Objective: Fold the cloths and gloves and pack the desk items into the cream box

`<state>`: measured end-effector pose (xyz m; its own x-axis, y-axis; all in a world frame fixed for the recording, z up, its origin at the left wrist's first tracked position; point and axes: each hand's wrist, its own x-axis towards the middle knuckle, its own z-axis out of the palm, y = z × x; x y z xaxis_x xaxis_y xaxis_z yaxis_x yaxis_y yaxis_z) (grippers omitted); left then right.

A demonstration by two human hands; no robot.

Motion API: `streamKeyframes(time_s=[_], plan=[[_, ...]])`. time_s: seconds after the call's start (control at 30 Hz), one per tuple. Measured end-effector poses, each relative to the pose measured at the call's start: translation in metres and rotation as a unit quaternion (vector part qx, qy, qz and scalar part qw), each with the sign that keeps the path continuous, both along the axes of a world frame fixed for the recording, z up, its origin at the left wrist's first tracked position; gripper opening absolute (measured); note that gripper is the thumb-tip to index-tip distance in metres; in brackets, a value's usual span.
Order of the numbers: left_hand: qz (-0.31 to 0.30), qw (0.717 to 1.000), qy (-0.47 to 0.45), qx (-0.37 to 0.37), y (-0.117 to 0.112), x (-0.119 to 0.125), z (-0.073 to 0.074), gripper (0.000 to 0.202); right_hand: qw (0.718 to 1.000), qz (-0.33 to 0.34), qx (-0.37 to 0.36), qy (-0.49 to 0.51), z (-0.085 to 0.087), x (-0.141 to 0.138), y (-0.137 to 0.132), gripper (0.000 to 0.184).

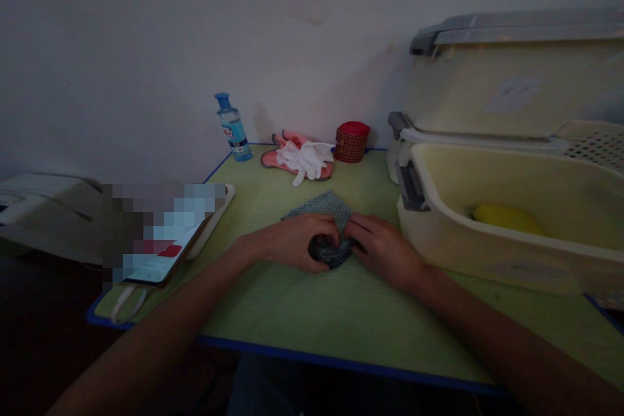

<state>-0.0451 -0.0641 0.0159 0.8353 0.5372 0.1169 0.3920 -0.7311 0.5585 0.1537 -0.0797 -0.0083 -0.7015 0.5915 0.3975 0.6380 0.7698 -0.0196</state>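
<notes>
Green bench (292, 312), white wall behind | patterned cloth (324, 208) at frame centre, unrolled end pointing to the upper left | left hand (292, 242) and right hand (383, 248) both gripping its rolled near end | bottle (233, 128) behind.

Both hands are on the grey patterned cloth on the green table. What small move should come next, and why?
Probably roll the cloth a little further away from the body. The left hand and right hand both grip its near end, which already looks bunched into a dark roll, while the far part lies flat on the table. That flat part seems the only part left to take up.
</notes>
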Motion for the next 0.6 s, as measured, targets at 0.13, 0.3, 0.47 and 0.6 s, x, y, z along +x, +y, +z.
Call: streamKeyframes(time_s=[0.13, 0.3, 0.47, 0.6], plan=[[-0.02, 0.998, 0.007, -0.06, 0.004, -0.003, 0.003, 0.023, 0.998, 0.017, -0.008, -0.055, 0.003, 0.003, 0.0, 0.015], [-0.022, 0.998, -0.006, -0.065, 0.009, -0.002, 0.001, 0.016, 0.993, 0.037, -0.005, -0.113, 0.013, 0.007, -0.005, 0.018], [0.048, 0.998, -0.023, 0.045, 0.008, 0.001, -0.007, 0.022, 0.989, 0.064, -0.007, -0.134, 0.019, 0.007, -0.009, 0.019], [0.044, 0.993, 0.046, 0.105, 0.006, 0.001, -0.013, 0.051, 0.988, 0.079, -0.022, -0.128, 0.019, 0.008, -0.01, 0.018]])
